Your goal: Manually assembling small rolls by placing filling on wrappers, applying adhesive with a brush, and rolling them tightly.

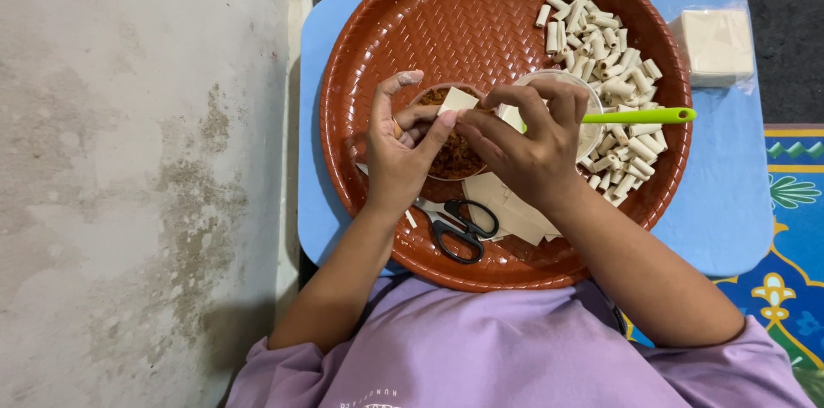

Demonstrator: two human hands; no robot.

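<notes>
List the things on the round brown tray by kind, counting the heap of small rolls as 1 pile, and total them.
Bowls: 2 (filling bowl, clear bowl)
Scissors: 1
Green spoon: 1
Pile of rolls: 1
Stack of wrapper sheets: 1
Wrapper in hands: 1
Total: 7

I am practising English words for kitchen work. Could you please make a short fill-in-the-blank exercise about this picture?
1. Both hands, the left hand and the right hand, pinch a small pale wrapper square above a bowl of ____ filling.
2. The finished white rolls are piled on the round ____ tray.
3. The black ____ lie on the tray near the person.
4. The spoon handle is ____.

Missing words: brown; brown; scissors; green
</notes>
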